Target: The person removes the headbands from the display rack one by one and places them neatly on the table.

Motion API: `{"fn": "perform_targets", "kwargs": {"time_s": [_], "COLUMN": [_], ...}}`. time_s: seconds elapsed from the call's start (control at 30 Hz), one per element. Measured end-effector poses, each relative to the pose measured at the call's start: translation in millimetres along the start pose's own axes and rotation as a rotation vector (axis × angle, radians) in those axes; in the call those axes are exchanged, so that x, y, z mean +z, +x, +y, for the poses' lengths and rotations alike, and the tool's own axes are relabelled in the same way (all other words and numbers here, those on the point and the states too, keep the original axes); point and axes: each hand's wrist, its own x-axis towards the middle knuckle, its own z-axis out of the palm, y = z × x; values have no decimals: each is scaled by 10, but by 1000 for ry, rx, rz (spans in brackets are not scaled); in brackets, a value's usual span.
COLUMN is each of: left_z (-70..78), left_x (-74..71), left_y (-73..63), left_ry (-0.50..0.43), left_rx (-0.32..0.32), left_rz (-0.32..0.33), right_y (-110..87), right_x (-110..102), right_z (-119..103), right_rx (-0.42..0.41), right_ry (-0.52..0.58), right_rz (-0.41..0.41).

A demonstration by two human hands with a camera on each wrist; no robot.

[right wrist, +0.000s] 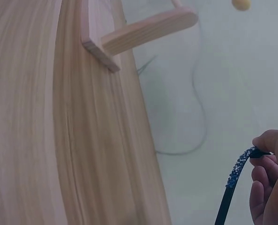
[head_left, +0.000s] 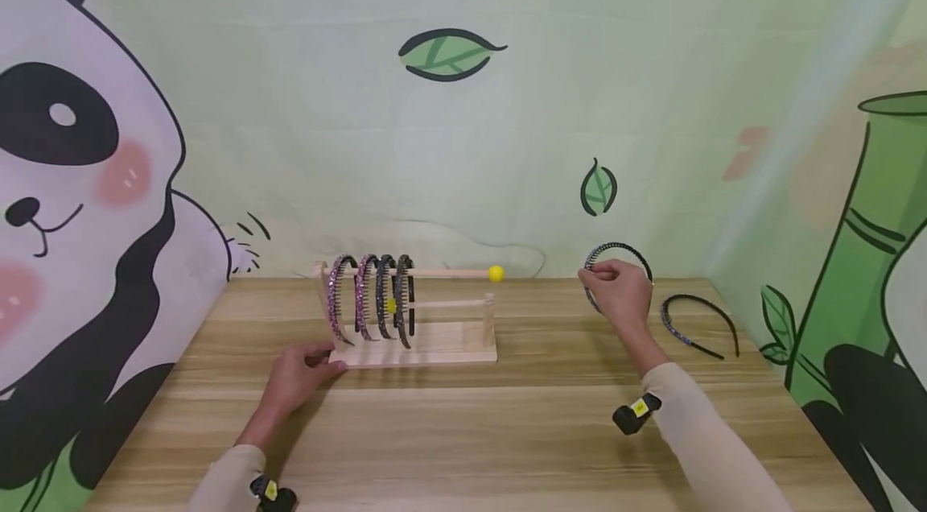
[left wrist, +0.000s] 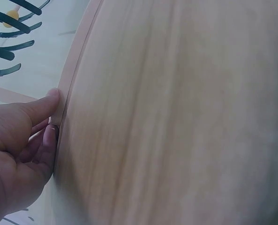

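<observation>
My left hand [head_left: 293,375] holds the front left corner of a wooden headband rack [head_left: 449,353], thumb on top of the base edge and fingers at its side. Several glittery toothed headbands hang from the rack's upper bar: pink-purple ones [head_left: 335,299] at the left, darker ones [head_left: 382,303] beside them. To the right of the rack, my right hand [head_left: 621,295] pinches a black headband [head_left: 636,250] between thumb and fingers, raised above the table. Blue and silver glitter covers part of this headband [right wrist: 239,166] in the right wrist view.
Another black headband [head_left: 677,331] with blue glitter lies on the wood-grain table [head_left: 463,439] at the right. The rack's upper bar ends in a yellow ball [head_left: 496,274], and a lower bar [head_left: 449,304] runs beneath it. A printed cloth backdrop [head_left: 326,134] hangs behind.
</observation>
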Motion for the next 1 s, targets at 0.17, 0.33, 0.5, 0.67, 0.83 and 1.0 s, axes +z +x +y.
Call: {"fn": "perform_targets", "kwargs": {"time_s": [0.17, 0.33, 0.5, 0.67, 0.83, 1.0], "left_z": [-12, -32, -21, -2, 10, -3], "left_x": [0, 13, 9, 9, 8, 1], "left_y": [14, 28, 20, 6, 4, 10], "left_ry": [-1, -4, -1, -9, -9, 2], "left_rx": [9, 24, 19, 12, 13, 13], "left_rz": [7, 17, 18, 13, 15, 19], "right_y": [16, 49, 83, 92, 116, 143], "right_x": [14, 54, 97, 132, 168, 207], "right_z": [101, 200, 303, 357, 437, 498], "right_rx": [25, 35, 57, 79, 85, 134], "right_ry": [-34, -44, -80, -104, -116, -120], "right_rz": [-6, -10, 1, 3, -12, -46]}}
